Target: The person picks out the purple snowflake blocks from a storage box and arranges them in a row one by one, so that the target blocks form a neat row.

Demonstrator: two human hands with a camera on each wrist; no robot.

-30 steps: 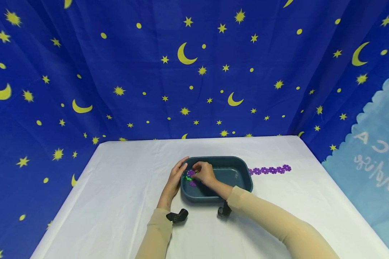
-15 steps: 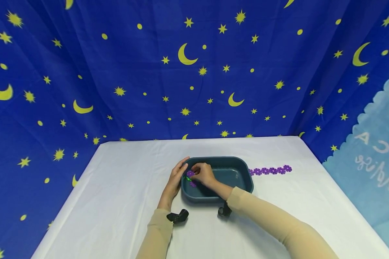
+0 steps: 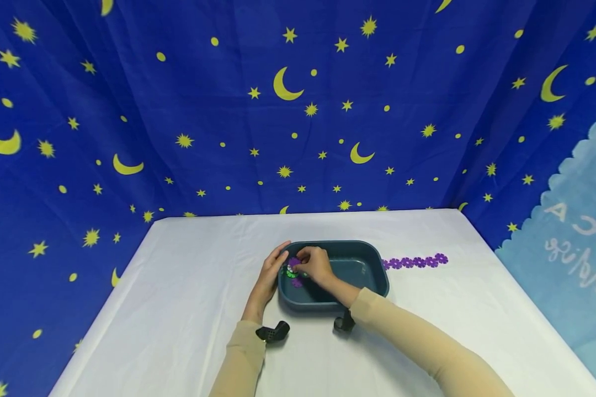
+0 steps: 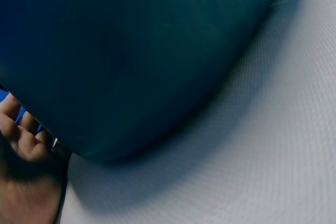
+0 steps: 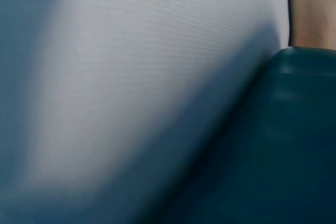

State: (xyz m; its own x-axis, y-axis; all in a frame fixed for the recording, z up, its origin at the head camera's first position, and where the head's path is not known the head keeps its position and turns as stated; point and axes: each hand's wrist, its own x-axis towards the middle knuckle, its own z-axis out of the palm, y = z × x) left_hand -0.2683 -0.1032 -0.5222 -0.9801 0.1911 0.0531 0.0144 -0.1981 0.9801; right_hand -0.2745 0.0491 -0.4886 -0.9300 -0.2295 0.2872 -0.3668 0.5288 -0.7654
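Note:
My left hand point(image 3: 267, 274) rests along the outer left wall of a dark teal basin point(image 3: 333, 304), its fingers near the far left corner. In the left wrist view its fingers point(image 4: 27, 136) show beside the basin wall. Over the basin's left end, my right hand point(image 3: 315, 266) has thumb and fingers drawn together, pinching at a purple flower-shaped disc point(image 3: 294, 261). Beneath those fingertips lie a green disc point(image 3: 291, 274), something white and another purple disc point(image 3: 297, 283). The fingers partly cover these pieces. The right wrist view shows only basin wall, cloth and a bit of skin.
A row of purple flower-shaped discs point(image 3: 418, 262) extends to the right from the basin's right side on the white tablecloth point(image 3: 193, 309). A blue star-and-moon curtain point(image 3: 218, 110) hangs behind the table, and a light blue cloth point(image 3: 576, 220) at the right.
The purple disc at the right fingertips has shifted slightly away from me, uncovering more of the white and green beneath. The left hand and the basin stay in place.

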